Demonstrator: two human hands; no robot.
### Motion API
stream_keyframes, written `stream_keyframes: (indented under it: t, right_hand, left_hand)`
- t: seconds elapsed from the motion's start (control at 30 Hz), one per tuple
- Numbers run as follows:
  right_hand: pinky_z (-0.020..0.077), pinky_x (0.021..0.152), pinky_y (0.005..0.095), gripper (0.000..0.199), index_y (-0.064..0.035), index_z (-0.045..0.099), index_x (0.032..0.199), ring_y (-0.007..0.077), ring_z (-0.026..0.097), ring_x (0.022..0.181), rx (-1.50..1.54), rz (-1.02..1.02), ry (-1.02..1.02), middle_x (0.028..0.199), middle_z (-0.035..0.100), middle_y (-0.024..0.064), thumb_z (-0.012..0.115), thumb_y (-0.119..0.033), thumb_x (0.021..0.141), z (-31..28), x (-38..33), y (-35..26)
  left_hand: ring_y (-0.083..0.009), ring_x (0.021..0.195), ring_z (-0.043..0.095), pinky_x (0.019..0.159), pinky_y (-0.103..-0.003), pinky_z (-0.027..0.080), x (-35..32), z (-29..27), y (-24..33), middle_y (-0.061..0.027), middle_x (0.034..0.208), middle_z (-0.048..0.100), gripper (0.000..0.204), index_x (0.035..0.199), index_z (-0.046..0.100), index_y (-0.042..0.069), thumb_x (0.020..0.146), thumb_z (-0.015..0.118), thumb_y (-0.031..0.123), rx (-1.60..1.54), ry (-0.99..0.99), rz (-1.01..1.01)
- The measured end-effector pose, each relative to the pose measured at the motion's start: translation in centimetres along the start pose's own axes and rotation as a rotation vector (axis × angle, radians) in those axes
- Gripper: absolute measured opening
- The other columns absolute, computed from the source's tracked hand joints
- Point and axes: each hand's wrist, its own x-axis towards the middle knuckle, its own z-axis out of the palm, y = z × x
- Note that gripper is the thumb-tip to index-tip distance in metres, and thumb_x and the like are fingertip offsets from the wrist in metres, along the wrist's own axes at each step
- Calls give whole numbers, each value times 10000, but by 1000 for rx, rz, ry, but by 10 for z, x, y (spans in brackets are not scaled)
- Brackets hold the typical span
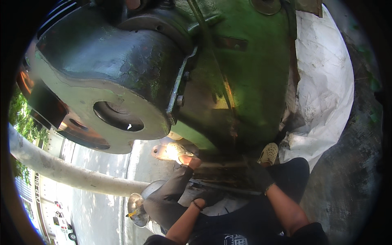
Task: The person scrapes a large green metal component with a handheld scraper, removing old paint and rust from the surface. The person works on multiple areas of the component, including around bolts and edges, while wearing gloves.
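I sit facing a large green machine (257, 81), with my legs bent to either side. My left hand (211, 197), dark as if gloved, rests low between my thighs, close to a pale, crumpled surface. Above my right knee, my right hand (260, 176) looks just as dark and reaches toward the shadowed bars (220, 173) at the machine's foot. Both sets of fingers merge into the shadow, so what they hold, if anything, cannot be made out.
A heavy rounded casing (104, 57) with a round hole overhangs at the upper left. White sheeting (322, 90) hangs at the right. A thick pale pole (77, 173) crosses the left side. Beside my left leg stands a metal bowl (138, 209) with something yellow in it.
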Motion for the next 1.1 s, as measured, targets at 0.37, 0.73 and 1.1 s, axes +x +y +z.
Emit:
stream_keyframes:
  t: [0.37,0.73,1.1]
  right_hand:
    - [519,1033,492,205,-21,738,1022,386,641,1214,459,207,-115,1223,695,226,625,-180,959,-47,9,-23]
    - [504,1067,509,333,-21,725,1237,393,639,1235,752,388,-80,1327,657,232,631,-193,968,-62,19,-34]
    - [482,1073,504,330,-21,674,1286,405,626,1247,632,256,-51,1292,664,246,521,-217,1069,-27,18,-32]
  left_hand:
    - [-380,1449,557,1213,-499,409,76,85,21,-226,1568,583,564,1534,582,72,1101,482,419,-61,100,-27]
    - [-376,1498,500,1250,-469,360,59,63,30,-219,1614,537,583,1572,552,80,1102,487,419,-111,-73,-91]
    - [-397,1477,524,1235,-513,386,77,118,-2,-252,1596,545,563,1591,525,76,1085,511,324,-134,113,-73]
